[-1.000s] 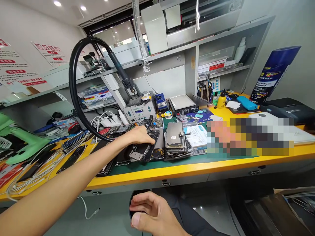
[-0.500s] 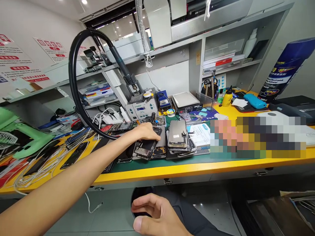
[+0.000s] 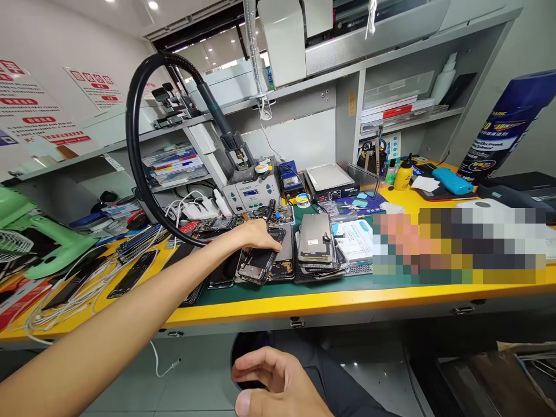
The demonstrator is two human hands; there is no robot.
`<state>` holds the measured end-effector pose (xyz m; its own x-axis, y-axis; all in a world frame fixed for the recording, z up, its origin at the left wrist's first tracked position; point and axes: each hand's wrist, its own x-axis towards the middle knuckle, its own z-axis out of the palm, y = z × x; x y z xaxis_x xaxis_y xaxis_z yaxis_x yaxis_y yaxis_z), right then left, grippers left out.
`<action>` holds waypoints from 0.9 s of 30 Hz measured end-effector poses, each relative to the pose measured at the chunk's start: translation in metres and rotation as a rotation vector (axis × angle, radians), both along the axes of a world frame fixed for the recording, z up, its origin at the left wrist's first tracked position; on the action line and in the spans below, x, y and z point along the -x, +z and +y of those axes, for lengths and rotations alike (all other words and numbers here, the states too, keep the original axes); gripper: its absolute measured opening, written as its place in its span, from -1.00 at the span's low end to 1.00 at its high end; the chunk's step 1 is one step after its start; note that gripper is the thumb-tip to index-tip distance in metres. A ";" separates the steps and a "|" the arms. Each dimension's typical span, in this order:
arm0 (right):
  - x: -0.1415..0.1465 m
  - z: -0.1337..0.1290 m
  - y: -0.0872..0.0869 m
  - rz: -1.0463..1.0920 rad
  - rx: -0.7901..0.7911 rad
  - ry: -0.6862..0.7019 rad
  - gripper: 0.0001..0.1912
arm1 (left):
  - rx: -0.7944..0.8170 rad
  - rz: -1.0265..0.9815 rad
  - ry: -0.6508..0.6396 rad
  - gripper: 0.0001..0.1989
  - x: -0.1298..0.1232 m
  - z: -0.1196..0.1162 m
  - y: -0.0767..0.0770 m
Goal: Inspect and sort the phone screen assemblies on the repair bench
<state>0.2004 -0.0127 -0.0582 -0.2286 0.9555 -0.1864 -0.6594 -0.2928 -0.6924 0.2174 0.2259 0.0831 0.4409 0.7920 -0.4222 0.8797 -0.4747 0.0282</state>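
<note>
My left hand point(image 3: 259, 236) reaches across the bench and grips a dark phone part point(image 3: 257, 260) among others on the green mat point(image 3: 317, 288). The thumb lies on its right edge; the fingertips are hidden behind it. Just right of it stands a stack of phone screens point(image 3: 315, 238), the top one grey with a small white label. Below the bench edge, above my lap, my right hand point(image 3: 278, 379) is held with curved fingers and the thumb apart, nothing between them.
A grey rework station point(image 3: 252, 194) with a thick black hose point(image 3: 132, 133) stands behind. White cables point(image 3: 93, 278) and a green fan point(image 3: 56, 231) are at the left. A yellow bottle point(image 3: 403, 175) and blue spray can point(image 3: 504, 124) stand right. The yellow bench edge point(image 3: 347, 300) runs across.
The camera view has shifted slightly. Both hands keep nearly the same pose, my left hand still on the dark phone part.
</note>
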 end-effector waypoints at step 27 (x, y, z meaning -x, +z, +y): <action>0.001 0.001 -0.005 0.028 -0.016 0.019 -0.44 | -0.038 -0.008 -0.105 -0.36 0.005 0.000 0.005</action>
<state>0.1991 -0.0119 -0.0634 -0.2514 0.9538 -0.1648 -0.6733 -0.2946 -0.6782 0.2126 0.2258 0.0886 0.5257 0.7564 -0.3892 0.8247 -0.5653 0.0153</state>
